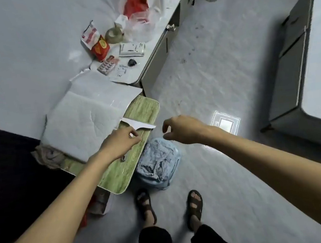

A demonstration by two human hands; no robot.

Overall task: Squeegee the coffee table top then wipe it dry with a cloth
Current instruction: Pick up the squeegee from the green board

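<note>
The left hand [121, 142] pinches a white squeegee [139, 125] over the green wood-grain surface [121, 173], just beside a white quilted pad [81, 125]. The right hand [179, 130] hovers loosely curled, holding nothing, above a bluish cloth [155, 160] in a pale tub [176, 155]

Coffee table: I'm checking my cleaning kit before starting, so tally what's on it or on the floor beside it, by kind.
Squeegees: 1, the white squeegee pinched by the left hand
Cloths: 2, the blue cloth in the tub and the pinkish cloth by the pad's corner
Pads: 1, the white pad
Tubs: 1, the light-blue tub
Total: 5
</note>
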